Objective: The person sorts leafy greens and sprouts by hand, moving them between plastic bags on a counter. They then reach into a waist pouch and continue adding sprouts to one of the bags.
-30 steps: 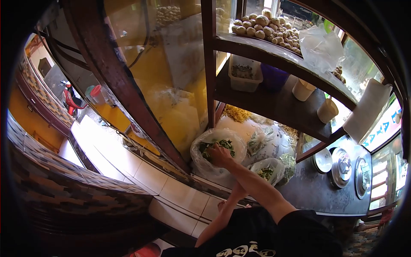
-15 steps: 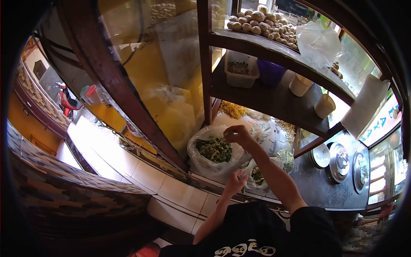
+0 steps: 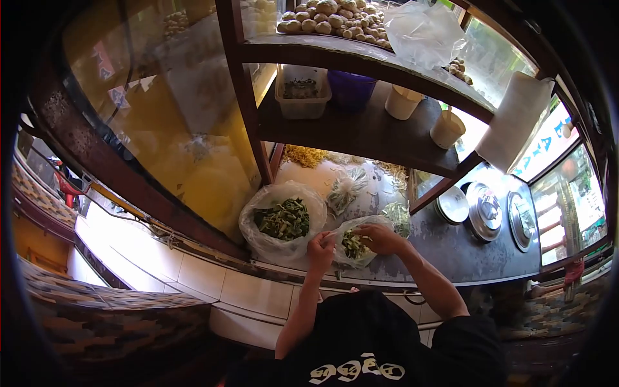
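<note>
My left hand point(image 3: 321, 249) pinches the near-left rim of a small clear plastic bag point(image 3: 369, 259). Chopped green leaves point(image 3: 353, 245) lie inside this bag. At its right side, my right hand point(image 3: 382, 239) has its fingers bent together over the mouth, and what they grip is hidden. Left of both hands stands a larger clear plastic bag point(image 3: 316, 201), wide at the top, filled with cut greens point(image 3: 284, 220). Behind the hands rests a knotted bag of greens point(image 3: 348, 188); another bagged bunch point(image 3: 396, 218) lies to the right.
Yellow noodles point(image 3: 304, 155) lie at the back under a dark shelf point(image 3: 361, 132). That shelf carries a clear tub point(image 3: 302, 97), a purple container point(image 3: 351, 89) and two pale cups. Round balls point(image 3: 335, 18) fill the upper shelf. Metal lids point(image 3: 483, 209) are on the right.
My right hand has moved from above the large bag of greens down to the small bag's mouth. My left hand stays on the small bag. The camera view has turned right.
</note>
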Action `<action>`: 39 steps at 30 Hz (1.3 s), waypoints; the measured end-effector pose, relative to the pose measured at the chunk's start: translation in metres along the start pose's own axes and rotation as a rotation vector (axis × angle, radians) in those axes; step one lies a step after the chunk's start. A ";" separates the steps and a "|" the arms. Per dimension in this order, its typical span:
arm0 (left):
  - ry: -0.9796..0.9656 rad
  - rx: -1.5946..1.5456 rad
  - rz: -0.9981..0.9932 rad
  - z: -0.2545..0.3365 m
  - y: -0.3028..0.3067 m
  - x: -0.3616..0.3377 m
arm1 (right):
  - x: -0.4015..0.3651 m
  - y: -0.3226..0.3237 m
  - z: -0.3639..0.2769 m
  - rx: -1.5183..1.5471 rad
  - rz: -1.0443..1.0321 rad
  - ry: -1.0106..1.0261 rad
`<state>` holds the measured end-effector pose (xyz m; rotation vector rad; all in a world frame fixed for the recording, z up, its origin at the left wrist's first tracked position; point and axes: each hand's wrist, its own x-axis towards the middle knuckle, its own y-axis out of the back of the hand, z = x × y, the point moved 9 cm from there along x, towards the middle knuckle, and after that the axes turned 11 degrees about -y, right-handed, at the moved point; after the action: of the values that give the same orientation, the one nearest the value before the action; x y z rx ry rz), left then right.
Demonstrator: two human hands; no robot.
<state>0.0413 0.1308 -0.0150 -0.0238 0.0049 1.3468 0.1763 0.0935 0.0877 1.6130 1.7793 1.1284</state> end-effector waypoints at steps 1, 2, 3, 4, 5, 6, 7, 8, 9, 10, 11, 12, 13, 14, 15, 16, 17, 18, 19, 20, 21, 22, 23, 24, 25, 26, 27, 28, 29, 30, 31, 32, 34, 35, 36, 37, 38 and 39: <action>0.000 0.000 0.001 0.002 0.000 0.000 | 0.003 0.001 0.012 -0.036 -0.037 -0.179; -0.002 -0.017 -0.005 0.004 0.001 -0.002 | 0.003 0.002 0.023 -0.071 -0.077 -0.356; -0.002 -0.033 -0.010 0.004 0.002 -0.005 | 0.005 0.008 0.012 -0.068 -0.084 -0.355; 0.000 -0.033 -0.003 0.003 0.003 -0.007 | 0.009 0.014 0.005 -0.100 -0.134 -0.405; 0.003 -0.053 -0.016 0.003 0.002 -0.008 | 0.014 0.016 0.001 -0.132 -0.184 -0.450; 0.008 -0.073 -0.025 0.004 0.001 -0.010 | 0.021 0.016 -0.005 -0.131 -0.193 -0.437; 0.007 -0.070 -0.006 0.007 0.004 -0.011 | 0.030 0.016 -0.016 -0.019 -0.180 -0.378; 0.027 -0.029 -0.060 0.009 0.001 -0.014 | 0.041 0.016 -0.028 0.095 -0.168 -0.317; 0.049 0.013 -0.114 0.011 -0.001 -0.016 | 0.054 0.015 -0.038 0.186 -0.133 -0.307; 0.048 0.020 -0.093 0.013 0.001 -0.018 | 0.066 0.004 -0.045 0.194 -0.143 -0.288; -0.016 0.054 -0.129 0.019 -0.003 -0.019 | 0.080 -0.005 -0.052 0.270 -0.119 -0.265; -0.079 0.089 -0.169 0.025 -0.007 -0.021 | 0.094 -0.015 -0.057 0.346 -0.093 -0.244; -0.082 0.096 -0.157 0.023 -0.007 -0.023 | 0.105 -0.034 -0.066 0.318 -0.155 -0.207; -0.090 0.118 -0.177 0.021 -0.009 -0.025 | 0.116 -0.054 -0.073 0.288 -0.214 -0.171; -0.098 0.141 -0.198 0.019 -0.012 -0.028 | 0.128 -0.087 -0.069 0.208 -0.277 -0.129; -0.099 0.147 -0.192 0.015 -0.012 -0.033 | 0.136 -0.117 -0.069 0.127 -0.339 -0.089; -0.105 0.183 -0.202 0.011 -0.013 -0.037 | 0.142 -0.126 -0.080 0.130 -0.337 -0.081; -0.110 0.218 -0.213 0.008 -0.013 -0.038 | 0.147 -0.137 -0.084 0.033 -0.342 -0.126; -0.043 0.194 -0.276 0.009 -0.015 -0.042 | 0.150 -0.144 -0.087 -0.063 -0.344 -0.173; -0.045 0.201 -0.276 -0.005 -0.016 -0.043 | 0.153 -0.150 -0.092 -0.059 -0.339 -0.170; -0.173 0.164 -0.202 -0.018 -0.016 -0.044 | 0.155 -0.158 -0.095 -0.099 -0.317 -0.124; -0.303 0.125 -0.130 -0.010 -0.012 -0.043 | 0.157 -0.169 -0.094 -0.141 -0.293 -0.080; -0.304 0.129 -0.134 -0.014 -0.009 -0.044 | 0.157 -0.172 -0.095 -0.223 -0.128 0.003; -0.196 0.124 -0.169 -0.012 -0.007 -0.046 | 0.163 -0.178 -0.091 -0.219 -0.127 -0.003; -0.083 0.117 -0.204 -0.010 -0.004 -0.052 | 0.168 -0.191 -0.084 -0.220 -0.212 -0.021; -0.076 0.116 -0.208 0.004 -0.001 -0.052 | 0.172 -0.199 -0.079 -0.223 -0.298 -0.037; -0.005 0.148 -0.224 0.013 0.004 -0.051 | 0.175 -0.193 -0.075 -0.219 -0.301 -0.044; 0.066 0.179 -0.241 0.013 0.007 -0.053 | 0.177 -0.179 -0.070 -0.101 -0.258 -0.072; 0.009 0.135 -0.236 0.015 0.008 -0.051 | 0.182 -0.165 -0.064 0.012 -0.212 -0.098; 0.010 0.131 -0.243 0.012 0.008 -0.049 | 0.186 -0.160 -0.058 0.009 -0.211 -0.106; 0.008 0.143 -0.225 0.009 0.010 -0.047 | 0.188 -0.151 -0.053 0.115 -0.186 -0.120; 0.006 0.155 -0.213 0.008 0.011 -0.045 | 0.190 -0.141 -0.045 0.220 -0.156 -0.138; 0.009 0.155 -0.251 0.011 0.009 -0.042 | 0.184 -0.111 -0.043 0.374 -0.181 -0.244; 0.004 0.116 -0.219 0.010 0.011 -0.040 | 0.178 -0.100 -0.035 0.531 -0.212 -0.330; -0.006 0.076 -0.182 0.008 0.011 -0.037 | 0.177 -0.098 -0.026 0.574 -0.275 -0.318; -0.003 0.063 -0.198 0.003 0.007 -0.034 | 0.168 -0.073 -0.033 0.608 -0.258 -0.269; -0.005 0.038 -0.145 -0.002 0.010 -0.031 | 0.157 -0.047 -0.041 0.643 -0.245 -0.214; -0.008 0.013 -0.087 -0.004 0.013 -0.028 | 0.141 -0.025 -0.046 0.701 -0.278 -0.238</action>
<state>0.0221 0.1067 -0.0186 -0.0071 0.0059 1.2598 0.0989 0.2196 0.1161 1.6820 2.2752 0.1648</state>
